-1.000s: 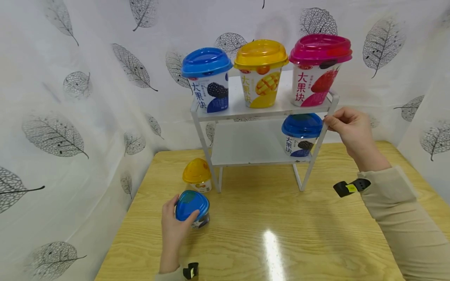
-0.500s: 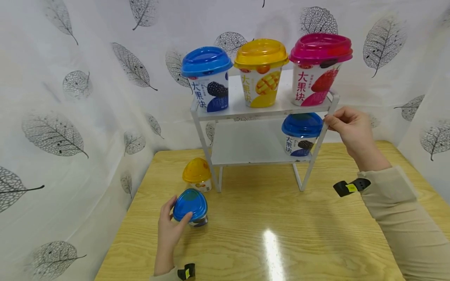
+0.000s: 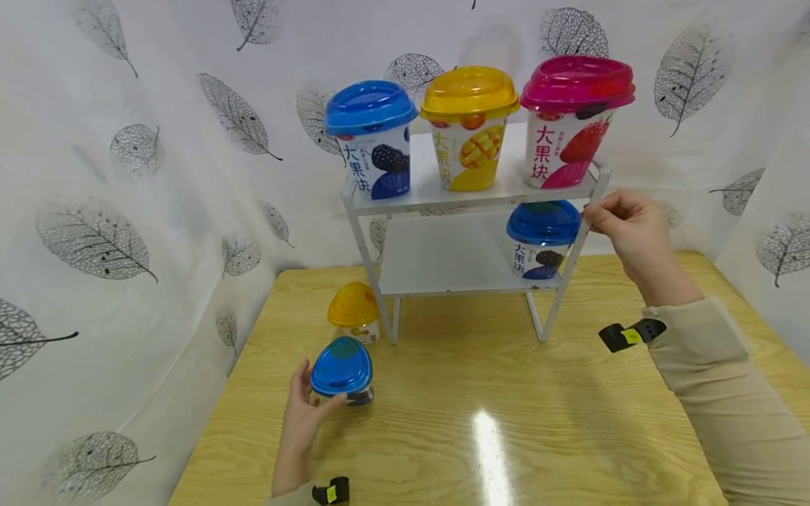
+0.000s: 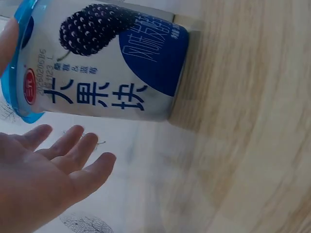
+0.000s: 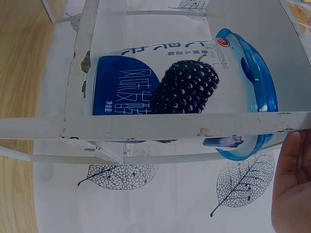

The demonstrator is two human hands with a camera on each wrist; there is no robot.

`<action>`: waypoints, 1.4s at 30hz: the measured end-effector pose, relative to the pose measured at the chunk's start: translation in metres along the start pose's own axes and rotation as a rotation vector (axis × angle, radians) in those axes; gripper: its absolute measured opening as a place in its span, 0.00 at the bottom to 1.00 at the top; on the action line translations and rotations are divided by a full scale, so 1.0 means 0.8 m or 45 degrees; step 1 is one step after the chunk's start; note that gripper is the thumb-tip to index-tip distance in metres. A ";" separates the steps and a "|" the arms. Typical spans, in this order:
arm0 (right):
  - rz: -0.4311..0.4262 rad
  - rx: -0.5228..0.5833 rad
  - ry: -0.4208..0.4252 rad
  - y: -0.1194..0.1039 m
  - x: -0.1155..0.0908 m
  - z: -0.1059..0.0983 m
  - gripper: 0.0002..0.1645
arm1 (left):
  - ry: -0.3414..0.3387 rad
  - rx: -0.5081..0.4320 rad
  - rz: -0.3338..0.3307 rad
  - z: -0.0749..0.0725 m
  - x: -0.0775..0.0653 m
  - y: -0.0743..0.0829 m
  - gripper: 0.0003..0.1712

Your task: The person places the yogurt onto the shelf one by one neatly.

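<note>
On the table at lower left in the head view stands a yogurt cup with a blue lid point(image 3: 342, 367) and a blackberry print. My left hand point(image 3: 302, 418) is spread around its near left side, thumb at the lid's edge. In the left wrist view, the other fingertips point(image 4: 106, 162) are apart from the cup wall. My right hand point(image 3: 633, 228) pinches the right front post of a white two-tier rack point(image 3: 436, 260) just under the top shelf. Right inside that post, a second blue-lidded blackberry yogurt cup point(image 3: 543, 242) stands on the lower shelf.
Blue-, yellow- and pink-lidded yogurt cups line the top shelf: blackberry point(image 3: 373, 140), mango point(image 3: 470, 130) and strawberry point(image 3: 576, 123). Beside the rack's left leg, a yellow-lidded cup point(image 3: 353, 309) stands on the wooden table point(image 3: 443, 393). Leaf-patterned sheeting point(image 3: 158, 211) hangs behind and at the sides.
The blue-lidded cup on the table has shifted slightly left. My left hand has drawn back left, its thumb sliding from the lid's top to its edge. My right hand keeps its place.
</note>
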State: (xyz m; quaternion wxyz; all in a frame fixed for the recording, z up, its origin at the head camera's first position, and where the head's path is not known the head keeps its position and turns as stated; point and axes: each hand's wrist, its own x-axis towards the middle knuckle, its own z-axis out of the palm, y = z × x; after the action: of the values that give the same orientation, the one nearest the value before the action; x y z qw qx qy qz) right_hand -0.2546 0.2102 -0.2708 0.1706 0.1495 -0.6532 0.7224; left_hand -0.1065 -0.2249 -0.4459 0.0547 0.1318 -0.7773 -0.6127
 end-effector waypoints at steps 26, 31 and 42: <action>0.000 0.024 -0.018 0.002 0.000 -0.002 0.06 | -0.267 -0.051 0.072 0.012 0.033 -0.028 0.52; 0.001 0.010 -0.006 0.002 -0.002 -0.002 0.06 | -0.301 -0.068 0.118 0.023 0.032 -0.022 0.52; -0.002 0.025 -0.011 0.001 -0.001 0.000 0.07 | -0.398 -0.010 0.365 0.063 0.021 0.031 0.48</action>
State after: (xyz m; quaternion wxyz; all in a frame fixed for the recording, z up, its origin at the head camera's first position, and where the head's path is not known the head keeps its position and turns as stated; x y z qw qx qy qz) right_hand -0.2543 0.2105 -0.2714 0.1670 0.1548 -0.6466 0.7280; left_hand -0.1386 -0.1770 -0.4351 0.0205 -0.0771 -0.7847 -0.6147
